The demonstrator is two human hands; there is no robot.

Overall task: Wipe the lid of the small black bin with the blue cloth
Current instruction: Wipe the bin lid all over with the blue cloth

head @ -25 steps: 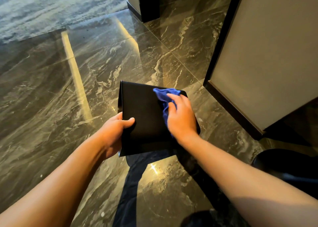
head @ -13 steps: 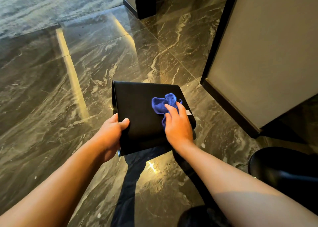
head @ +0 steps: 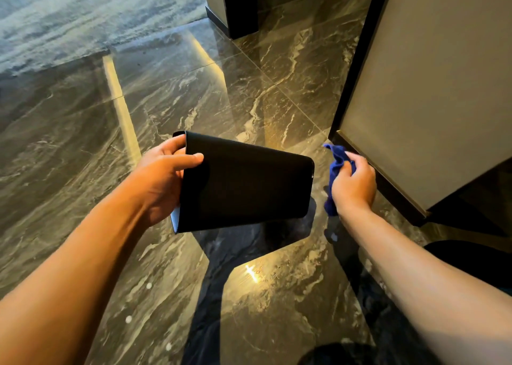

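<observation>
A flat black bin lid (head: 243, 184) is held above the marble floor, its broad matte face turned up toward me. My left hand (head: 163, 176) grips its left edge, thumb on top and fingers curled behind. My right hand (head: 353, 182) is off to the right of the lid, apart from it, closed around the bunched blue cloth (head: 338, 157). A tail of the cloth hangs below my wrist. The bin's body is not clearly in view.
Glossy dark marble floor (head: 194, 93) spreads all around, with a grey carpet (head: 69, 18) at the far left. A beige cabinet or wall panel (head: 429, 87) with a dark base stands close on the right. A dark pillar base (head: 238, 7) stands at the back.
My right hand has lifted the blue cloth off the lid and moved right, clear of it. My left hand has shifted up the lid's left edge, and the lid has tilted.
</observation>
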